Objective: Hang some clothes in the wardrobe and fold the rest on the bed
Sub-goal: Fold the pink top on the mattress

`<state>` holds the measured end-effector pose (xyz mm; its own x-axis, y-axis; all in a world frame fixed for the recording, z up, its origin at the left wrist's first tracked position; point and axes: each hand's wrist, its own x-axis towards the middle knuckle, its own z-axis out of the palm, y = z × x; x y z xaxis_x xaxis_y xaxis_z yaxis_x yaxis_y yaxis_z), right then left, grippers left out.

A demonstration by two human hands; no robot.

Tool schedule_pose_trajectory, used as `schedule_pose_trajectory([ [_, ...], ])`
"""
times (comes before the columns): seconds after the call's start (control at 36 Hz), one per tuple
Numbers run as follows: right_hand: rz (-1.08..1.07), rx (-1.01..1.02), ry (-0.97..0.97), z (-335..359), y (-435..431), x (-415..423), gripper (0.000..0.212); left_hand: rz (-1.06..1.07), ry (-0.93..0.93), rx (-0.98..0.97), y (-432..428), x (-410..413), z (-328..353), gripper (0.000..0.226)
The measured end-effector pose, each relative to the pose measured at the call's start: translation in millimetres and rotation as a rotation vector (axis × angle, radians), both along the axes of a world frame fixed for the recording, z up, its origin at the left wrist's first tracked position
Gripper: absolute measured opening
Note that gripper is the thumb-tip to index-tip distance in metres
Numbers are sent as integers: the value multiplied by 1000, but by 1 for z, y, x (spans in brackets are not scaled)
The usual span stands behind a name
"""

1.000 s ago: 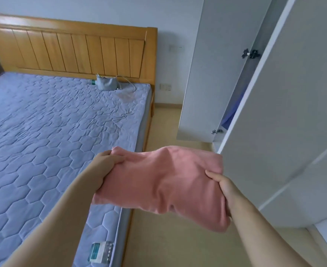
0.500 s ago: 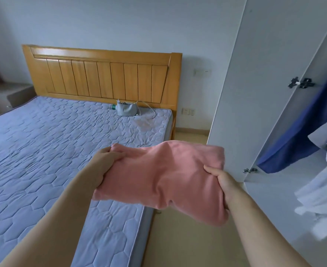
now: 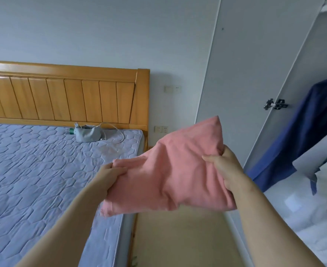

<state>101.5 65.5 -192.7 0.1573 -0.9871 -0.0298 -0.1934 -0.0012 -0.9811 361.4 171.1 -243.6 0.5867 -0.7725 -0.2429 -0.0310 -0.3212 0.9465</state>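
Observation:
A folded pink garment [image 3: 170, 170] hangs in the air between my two hands, over the gap between bed and wardrobe. My left hand [image 3: 110, 175] grips its left edge, thumb on top. My right hand [image 3: 224, 166] grips its right edge, raised higher, so the garment tilts up to the right. The bed [image 3: 33, 180] with its quilted lilac mattress lies at the left. The open wardrobe [image 3: 313, 132] stands at the right, with a dark blue garment [image 3: 301, 135] hanging inside.
A white wardrobe door [image 3: 235, 83] stands open between the bed and the wardrobe interior. A small grey pouch [image 3: 87, 132] with a white cable lies near the wooden headboard [image 3: 66, 97]. Beige floor [image 3: 178, 237] runs beside the bed. White folded items sit low in the wardrobe.
The view has swung up and to the right, showing more of the wardrobe interior. My right hand has lifted its side of the pink garment toward the wardrobe; both hands keep their grip.

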Motion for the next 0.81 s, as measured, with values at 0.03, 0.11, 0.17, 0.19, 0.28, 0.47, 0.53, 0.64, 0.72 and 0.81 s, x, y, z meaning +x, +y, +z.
schedule_pose_trajectory([
  [0.03, 4, -35, 14, 8, -12, 1, 32, -32, 8, 6, -16, 5, -4, 17],
  [0.11, 23, -137, 49, 40, -44, 5, 30, -141, 47, 56, -68, 18, -11, 25],
  [0.17, 25, -188, 61, 63, -63, 7, 31, -220, 102, 109, -100, 20, -7, 40],
  [0.19, 29, -206, 63, 74, -70, 8, 32, -252, 125, 117, -115, 17, -2, 56],
  [0.28, 55, -234, 88, 99, -92, 7, 32, -258, 51, -95, -160, 0, 23, 113],
  [0.47, 155, -320, 442, 127, -120, -11, 30, -682, -165, -648, -253, -66, 105, 146],
  [0.53, 157, -340, 509, 133, -125, -26, 29, -851, -126, -620, -276, -79, 112, 141],
  [0.64, 168, -333, 604, 148, -135, -66, 27, -1217, -13, -505, -299, -118, 125, 87],
  [0.72, 136, -345, 620, 158, -143, -97, 27, -1364, 40, -463, -313, -154, 136, 65],
  [0.81, 110, -368, 600, 167, -155, -126, 32, -1444, 37, -447, -334, -186, 151, 64],
])
